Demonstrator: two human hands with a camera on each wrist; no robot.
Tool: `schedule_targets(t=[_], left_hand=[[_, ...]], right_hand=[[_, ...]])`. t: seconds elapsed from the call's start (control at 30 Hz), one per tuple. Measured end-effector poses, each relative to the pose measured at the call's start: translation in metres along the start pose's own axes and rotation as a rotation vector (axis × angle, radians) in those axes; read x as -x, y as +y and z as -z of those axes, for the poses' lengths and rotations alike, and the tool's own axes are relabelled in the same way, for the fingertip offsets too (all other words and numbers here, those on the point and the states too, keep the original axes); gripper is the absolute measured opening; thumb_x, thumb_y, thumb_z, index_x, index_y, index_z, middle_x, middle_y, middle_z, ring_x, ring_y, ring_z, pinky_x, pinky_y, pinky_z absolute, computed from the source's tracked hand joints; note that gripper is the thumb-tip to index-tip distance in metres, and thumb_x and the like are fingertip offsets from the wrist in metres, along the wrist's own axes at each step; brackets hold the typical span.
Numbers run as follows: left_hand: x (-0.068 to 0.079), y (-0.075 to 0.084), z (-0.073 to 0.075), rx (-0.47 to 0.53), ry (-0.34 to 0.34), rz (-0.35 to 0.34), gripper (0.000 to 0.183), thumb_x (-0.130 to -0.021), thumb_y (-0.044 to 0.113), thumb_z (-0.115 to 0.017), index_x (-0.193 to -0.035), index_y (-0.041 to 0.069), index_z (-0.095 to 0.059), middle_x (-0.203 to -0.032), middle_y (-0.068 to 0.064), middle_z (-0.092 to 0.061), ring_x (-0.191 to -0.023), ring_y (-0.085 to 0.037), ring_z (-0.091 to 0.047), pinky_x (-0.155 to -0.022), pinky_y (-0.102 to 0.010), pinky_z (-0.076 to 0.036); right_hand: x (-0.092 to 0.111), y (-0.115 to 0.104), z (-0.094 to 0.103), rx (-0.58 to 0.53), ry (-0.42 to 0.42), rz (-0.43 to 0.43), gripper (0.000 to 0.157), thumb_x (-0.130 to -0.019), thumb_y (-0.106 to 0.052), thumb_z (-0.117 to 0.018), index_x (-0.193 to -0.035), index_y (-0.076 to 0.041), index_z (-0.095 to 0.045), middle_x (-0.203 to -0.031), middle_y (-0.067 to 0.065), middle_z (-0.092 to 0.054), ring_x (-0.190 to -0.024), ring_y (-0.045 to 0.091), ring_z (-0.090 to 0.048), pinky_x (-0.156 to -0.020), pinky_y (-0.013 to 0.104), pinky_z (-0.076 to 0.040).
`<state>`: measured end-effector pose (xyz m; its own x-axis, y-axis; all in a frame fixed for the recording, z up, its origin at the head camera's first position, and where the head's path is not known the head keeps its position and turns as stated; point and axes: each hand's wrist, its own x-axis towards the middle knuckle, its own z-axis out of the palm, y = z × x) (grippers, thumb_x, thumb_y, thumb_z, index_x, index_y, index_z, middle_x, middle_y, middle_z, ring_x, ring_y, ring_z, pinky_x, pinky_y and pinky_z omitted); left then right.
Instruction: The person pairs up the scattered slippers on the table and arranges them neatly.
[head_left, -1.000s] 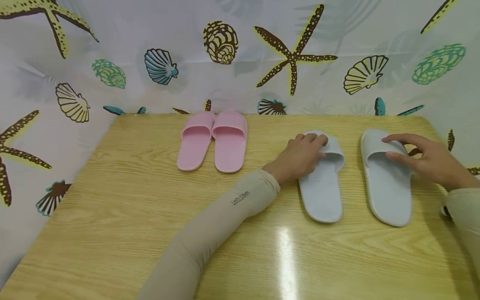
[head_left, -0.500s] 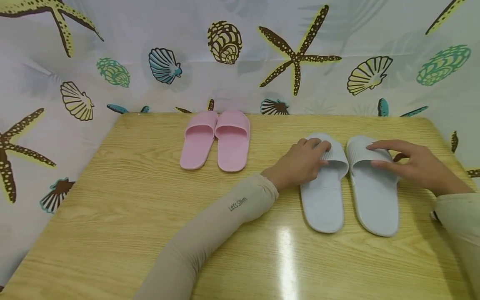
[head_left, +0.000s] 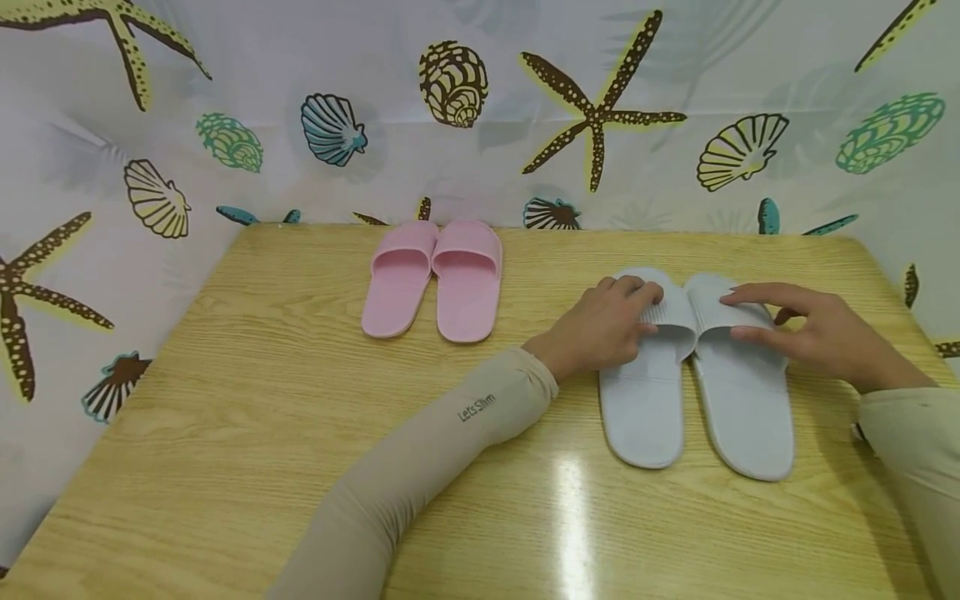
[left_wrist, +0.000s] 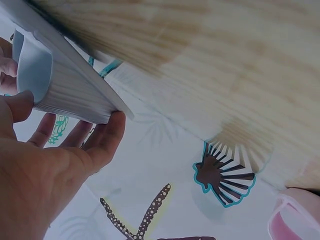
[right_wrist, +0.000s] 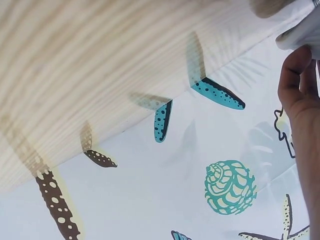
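Observation:
Two light grey slippers lie side by side on the wooden table, their ribbed straps meeting at the inner edges and their heels spread apart. Across the strap of the left grey slipper (head_left: 643,417) my left hand (head_left: 603,325) grips with its fingers. The left wrist view shows the thumb at the strap's opening and fingertips by the toe of that slipper (left_wrist: 75,97). On the right grey slipper (head_left: 750,425), my right hand (head_left: 817,333) pinches the strap between thumb and fingers. Only part of the right hand (right_wrist: 300,95) shows in the right wrist view.
A pair of pink slippers (head_left: 467,300) stands at the back left of the wooden table (head_left: 262,417), close to its far edge. Behind the table hangs a white cloth (head_left: 390,75) printed with shells and starfish.
My right hand has moved the right grey slipper leftward against the left one. Both grey slippers sit slightly nearer the front than before, and my left hand keeps its hold.

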<state>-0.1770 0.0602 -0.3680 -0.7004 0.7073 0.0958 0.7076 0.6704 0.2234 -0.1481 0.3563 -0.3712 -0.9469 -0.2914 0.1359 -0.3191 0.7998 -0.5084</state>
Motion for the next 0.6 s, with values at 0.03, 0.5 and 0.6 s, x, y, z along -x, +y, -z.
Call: schedule_targets(t=[0.03,0.5,0.6], left_hand=[[0.0002,0.0001,0.0000,0.002,-0.005,0.003,0.036,-0.104,0.036,-0.047,-0.137,0.021,-0.047,-0.145,-0.004,-0.050,-0.128,-0.020,-0.051,-0.105,-0.033,-0.045],[-0.0008,-0.0017,-0.0004,0.055,-0.001,0.022,0.046,-0.102,0.044,-0.050,-0.140,0.018,-0.047,-0.143,-0.003,-0.051,-0.128,-0.020,-0.052,-0.109,-0.030,-0.042],[-0.0007,-0.0026,-0.0001,0.080,0.003,0.027,0.045,-0.102,0.044,-0.051,-0.139,0.018,-0.047,-0.142,-0.003,-0.052,-0.127,-0.019,-0.052,-0.109,-0.028,-0.041]], right_hand=[[0.0002,-0.0005,-0.0004,-0.001,0.000,0.006,0.044,-0.087,-0.028,-0.079,-0.128,-0.034,-0.066,-0.126,-0.039,-0.049,-0.113,-0.023,-0.041,-0.076,0.007,-0.039],[0.0014,-0.0047,-0.0009,0.007,0.002,0.004,0.044,-0.088,-0.029,-0.077,-0.130,-0.034,-0.064,-0.125,-0.044,-0.043,-0.111,-0.024,-0.039,-0.077,0.006,-0.038],[0.0015,-0.0059,-0.0009,-0.006,-0.001,-0.014,0.044,-0.089,-0.030,-0.076,-0.130,-0.034,-0.064,-0.125,-0.044,-0.042,-0.110,-0.023,-0.039,-0.077,0.005,-0.038]])
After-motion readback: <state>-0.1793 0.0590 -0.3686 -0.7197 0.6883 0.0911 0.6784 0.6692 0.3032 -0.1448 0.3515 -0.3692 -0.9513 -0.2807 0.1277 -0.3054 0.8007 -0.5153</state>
